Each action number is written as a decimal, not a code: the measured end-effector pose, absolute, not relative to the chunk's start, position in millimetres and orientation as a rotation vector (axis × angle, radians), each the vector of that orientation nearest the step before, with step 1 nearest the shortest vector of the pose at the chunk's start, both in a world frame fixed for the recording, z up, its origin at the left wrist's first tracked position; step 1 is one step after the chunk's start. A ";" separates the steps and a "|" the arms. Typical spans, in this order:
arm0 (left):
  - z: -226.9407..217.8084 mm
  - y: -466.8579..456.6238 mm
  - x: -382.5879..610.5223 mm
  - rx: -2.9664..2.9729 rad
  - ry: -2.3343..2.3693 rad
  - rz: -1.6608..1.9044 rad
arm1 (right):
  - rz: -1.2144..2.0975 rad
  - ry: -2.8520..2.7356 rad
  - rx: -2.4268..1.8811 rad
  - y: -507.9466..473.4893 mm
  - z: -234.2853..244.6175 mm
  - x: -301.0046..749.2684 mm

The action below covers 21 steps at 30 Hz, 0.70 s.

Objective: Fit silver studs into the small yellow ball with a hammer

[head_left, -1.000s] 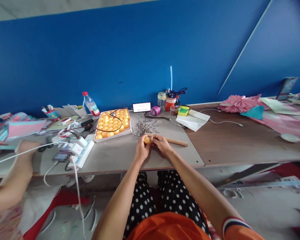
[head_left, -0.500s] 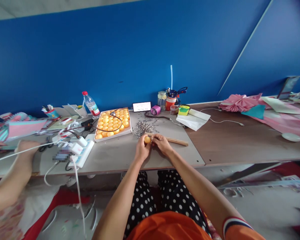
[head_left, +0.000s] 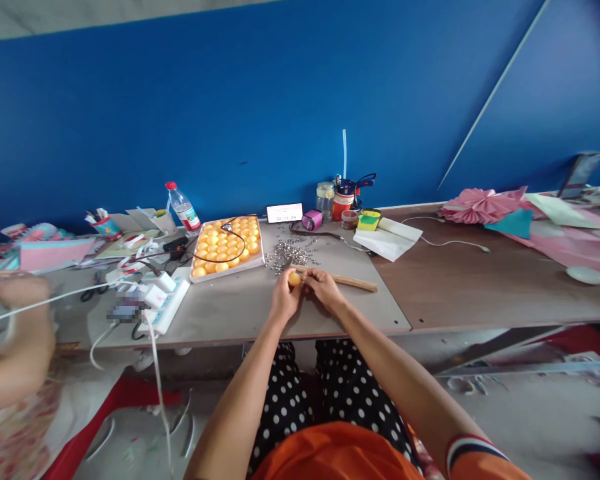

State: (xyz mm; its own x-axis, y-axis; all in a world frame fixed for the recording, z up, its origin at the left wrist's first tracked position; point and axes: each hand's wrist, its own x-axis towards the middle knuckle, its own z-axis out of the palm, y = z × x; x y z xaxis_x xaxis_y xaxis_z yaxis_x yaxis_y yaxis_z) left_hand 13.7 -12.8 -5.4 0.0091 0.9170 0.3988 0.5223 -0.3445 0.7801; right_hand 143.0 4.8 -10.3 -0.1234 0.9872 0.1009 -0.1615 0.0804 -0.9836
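Blue wall (head_left: 230, 100) (grey above) behind long table (head_left: 460, 287)

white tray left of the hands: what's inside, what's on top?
Inside the white tray: orange balls in rows. On top: a dark cable with a silvery end piece. The balls cover the tray's floor; anything beneath is hidden.

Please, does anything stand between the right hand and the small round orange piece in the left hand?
Nothing visible does: the bare right hand is close beside the orange piece in the bare left hand. The scattered silvery metal bits lie beyond both hands.
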 end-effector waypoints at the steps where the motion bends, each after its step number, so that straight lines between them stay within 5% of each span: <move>1: -5.2 -12.9 13.9 1.877 1.471 1.275 | 1.345 -1.134 -0.936 5.5 -10.7 144.1; 21: -6.9 -10.1 13.0 1.814 1.399 1.341 | 1.389 -1.170 -0.901 0.7 -4.2 145.6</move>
State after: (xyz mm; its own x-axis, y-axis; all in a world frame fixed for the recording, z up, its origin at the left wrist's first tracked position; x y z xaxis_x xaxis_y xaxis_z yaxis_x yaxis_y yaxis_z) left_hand 13.0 -10.1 -6.9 -0.0042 0.9148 0.4038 0.4423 -0.3605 0.8212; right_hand 145.6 0.7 -4.2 -0.1568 0.9845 0.0791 -0.2452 0.0388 -0.9687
